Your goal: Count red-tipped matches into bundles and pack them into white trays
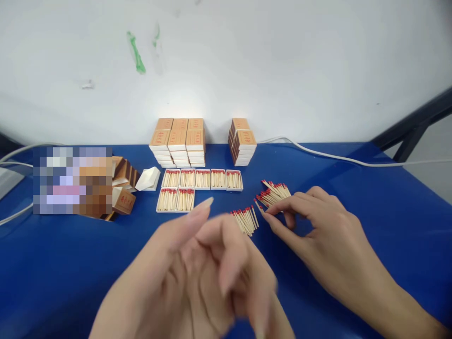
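Palm up in the foreground, my left hand (201, 278) has its thumb stretched away from loosely curled fingers, and the palm I can see holds nothing. My right hand (326, 230) pinches a red-headed match (258, 205) between thumb and forefinger. Close behind those fingertips lies a loose pile of matches (277, 192). A second bunch of matches (245, 221) rests between my two hands, partly hidden by the left fingers. Farther back, several open matchbox trays (203, 179) filled with matches stand in two rows, heads pointing toward the wall.
Stacked matchboxes (178, 141) stand by the white wall, with a smaller matchbox stack (242, 141) to their right. A white empty tray (148, 179) leans near tumbled matchbox covers (124, 200) at left. A white cable (318, 153) crosses the blue table (353, 188). Pixelation hides the far-left items.
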### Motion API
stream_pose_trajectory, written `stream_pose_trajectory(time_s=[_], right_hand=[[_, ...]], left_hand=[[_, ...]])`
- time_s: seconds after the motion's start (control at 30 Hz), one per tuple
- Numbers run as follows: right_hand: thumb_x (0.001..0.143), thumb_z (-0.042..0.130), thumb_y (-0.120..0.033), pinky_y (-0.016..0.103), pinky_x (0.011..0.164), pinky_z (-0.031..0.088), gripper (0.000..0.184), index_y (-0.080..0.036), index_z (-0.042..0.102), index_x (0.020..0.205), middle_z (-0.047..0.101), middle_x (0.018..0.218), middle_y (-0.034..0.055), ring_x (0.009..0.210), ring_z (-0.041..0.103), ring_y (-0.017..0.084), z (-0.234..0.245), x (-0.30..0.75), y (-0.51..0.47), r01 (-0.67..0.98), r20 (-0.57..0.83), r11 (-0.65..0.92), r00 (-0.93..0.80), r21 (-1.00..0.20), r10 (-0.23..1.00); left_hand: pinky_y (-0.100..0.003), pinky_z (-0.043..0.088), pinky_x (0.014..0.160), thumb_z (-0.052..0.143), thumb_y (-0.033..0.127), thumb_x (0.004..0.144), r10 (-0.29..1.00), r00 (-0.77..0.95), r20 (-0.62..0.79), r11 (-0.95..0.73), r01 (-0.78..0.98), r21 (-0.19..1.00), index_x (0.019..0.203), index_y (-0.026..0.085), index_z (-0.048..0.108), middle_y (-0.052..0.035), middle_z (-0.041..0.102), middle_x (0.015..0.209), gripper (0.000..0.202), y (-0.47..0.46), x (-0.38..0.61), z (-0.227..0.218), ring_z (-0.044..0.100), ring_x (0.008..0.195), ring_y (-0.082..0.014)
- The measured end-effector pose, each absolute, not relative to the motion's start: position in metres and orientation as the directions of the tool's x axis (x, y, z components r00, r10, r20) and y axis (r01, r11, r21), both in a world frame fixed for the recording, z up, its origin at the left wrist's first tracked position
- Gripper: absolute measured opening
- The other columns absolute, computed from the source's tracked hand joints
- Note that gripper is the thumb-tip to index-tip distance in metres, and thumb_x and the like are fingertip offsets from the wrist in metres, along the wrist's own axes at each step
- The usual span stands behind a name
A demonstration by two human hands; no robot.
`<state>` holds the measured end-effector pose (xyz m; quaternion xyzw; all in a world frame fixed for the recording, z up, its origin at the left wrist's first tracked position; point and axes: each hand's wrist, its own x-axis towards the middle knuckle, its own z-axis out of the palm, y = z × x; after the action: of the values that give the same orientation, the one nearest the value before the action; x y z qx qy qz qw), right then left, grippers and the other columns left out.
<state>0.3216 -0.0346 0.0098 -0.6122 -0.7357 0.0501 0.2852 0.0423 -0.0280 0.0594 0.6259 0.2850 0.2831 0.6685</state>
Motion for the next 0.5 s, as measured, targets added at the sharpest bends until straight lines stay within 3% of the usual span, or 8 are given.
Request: stream_pose_trajectory(time_s=[0.07, 0.1, 0.2, 0.27, 0.37, 0.5], right_hand=[[0.104, 0.083, -0.034, 0.041, 0.073, 0.042, 0.010, -0.033, 0.086, 0.094, 0.067, 0.073, -0.0020, 0.076, 0.062, 0.025, 0.011, 0.317, -0.034, 0.843, 0.309, 0.220, -0.068, -0.490, 0.949], [0.102, 0.085, -0.033, 0.041, 0.073, 0.042, 0.010, -0.033, 0.086, 0.092, 0.066, 0.073, -0.0023, 0.075, 0.062, 0.024, 0.010, 0.315, -0.034, 0.831, 0.285, 0.208, -0.063, -0.515, 0.957], [0.098, 0.087, -0.032, 0.042, 0.074, 0.043, 0.011, -0.034, 0.086, 0.087, 0.066, 0.071, -0.0024, 0.073, 0.061, 0.024, 0.007, 0.311, -0.031, 0.804, 0.224, 0.173, -0.051, -0.569, 0.973], [0.099, 0.085, -0.033, 0.042, 0.074, 0.044, 0.014, -0.033, 0.086, 0.086, 0.065, 0.071, -0.0019, 0.074, 0.061, 0.024, 0.006, 0.309, -0.029, 0.792, 0.203, 0.153, -0.038, -0.591, 0.978], [0.101, 0.083, -0.037, 0.042, 0.073, 0.043, 0.016, -0.033, 0.086, 0.086, 0.064, 0.069, -0.0014, 0.075, 0.061, 0.026, 0.004, 0.309, -0.028, 0.781, 0.206, 0.148, -0.025, -0.607, 0.978], [0.102, 0.082, -0.037, 0.042, 0.073, 0.044, 0.019, -0.032, 0.083, 0.084, 0.062, 0.067, -0.0017, 0.075, 0.060, 0.026, 0.003, 0.305, -0.026, 0.776, 0.258, 0.173, -0.014, -0.607, 0.966]], left_hand=[[-0.034, 0.063, 0.057, 0.049, 0.066, 0.119, 0.822, 0.570, -0.003, 0.088, -0.122, 0.989, 0.082, 0.027, 0.045, -0.0008, 0.062, 0.079, 0.053, -0.014, 0.055, 0.073, 0.066, 0.058, -0.0171], [-0.032, 0.062, 0.058, 0.051, 0.058, 0.119, 0.898, 0.439, -0.009, 0.133, -0.253, 0.958, 0.078, 0.026, 0.044, -0.0010, 0.060, 0.076, 0.053, -0.005, 0.063, 0.079, 0.066, 0.061, -0.0163], [-0.025, 0.054, 0.056, 0.051, 0.051, 0.120, 0.982, 0.143, 0.126, -0.038, -0.501, 0.865, 0.069, 0.024, 0.049, 0.0012, 0.051, 0.068, 0.058, 0.026, 0.085, 0.084, 0.056, 0.059, -0.0120], [-0.027, 0.052, 0.055, 0.054, 0.049, 0.119, 0.970, 0.017, 0.241, -0.199, -0.508, 0.838, 0.068, 0.026, 0.046, 0.0016, 0.048, 0.068, 0.056, 0.050, 0.099, 0.079, 0.054, 0.057, -0.0132], [-0.030, 0.046, 0.053, 0.064, 0.055, 0.110, 0.937, -0.009, 0.348, -0.309, -0.483, 0.819, 0.067, 0.028, 0.046, 0.0025, 0.047, 0.062, 0.053, 0.083, 0.120, 0.069, 0.048, 0.054, -0.0140], [-0.032, 0.039, 0.050, 0.058, 0.038, 0.105, 0.878, 0.015, 0.478, -0.431, -0.409, 0.805, 0.067, 0.030, 0.046, 0.0026, 0.047, 0.061, 0.041, 0.109, 0.146, 0.065, 0.049, 0.051, -0.0143]])
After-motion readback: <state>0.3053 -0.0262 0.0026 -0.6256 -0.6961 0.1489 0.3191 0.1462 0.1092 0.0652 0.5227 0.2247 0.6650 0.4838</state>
